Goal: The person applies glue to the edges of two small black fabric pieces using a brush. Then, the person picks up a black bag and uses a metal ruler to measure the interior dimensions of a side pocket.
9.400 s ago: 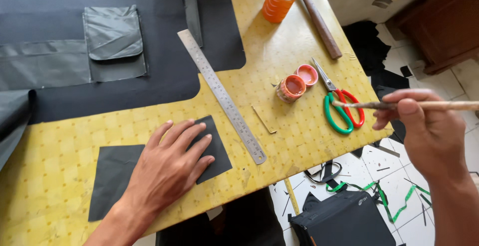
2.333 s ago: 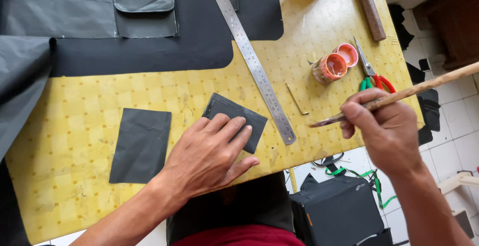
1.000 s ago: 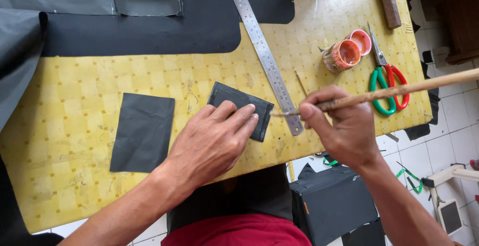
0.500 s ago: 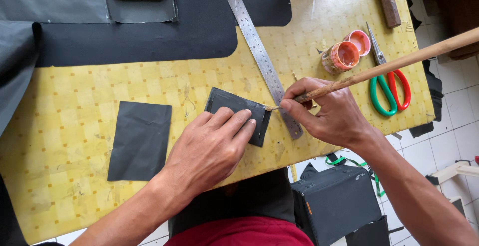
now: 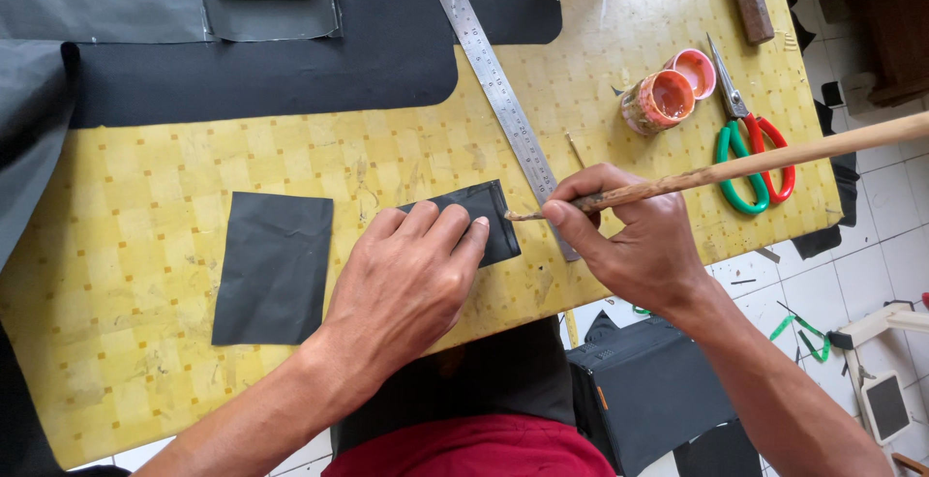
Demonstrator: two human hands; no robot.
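1. Fabric piece [image 5: 484, 221], small, dark and rectangular, lies near the front edge of the yellow worktop [image 5: 116, 245], tilted, with its near half hidden under the left hand [image 5: 406, 283].
2. Left hand lies flat and spread, fingers pressing the piece down.
3. Right hand [image 5: 629, 240] is closed in a pinch around a long wooden brush [image 5: 735, 163]; the tip touches the piece's right edge, and the far end is cut off by the picture's edge.
4. To the left, a larger dark fabric rectangle [image 5: 273, 266] lies apart, with bare worktop around it.
5. Just beyond the brush tip, a steel ruler [image 5: 494, 90] runs diagonally away.
6. Farther right stand two small orange pots [image 5: 668, 95], beside green-and-red scissors [image 5: 750, 153].
7. Along the far side lies large black and grey fabric [image 5: 290, 61], partly out of view.
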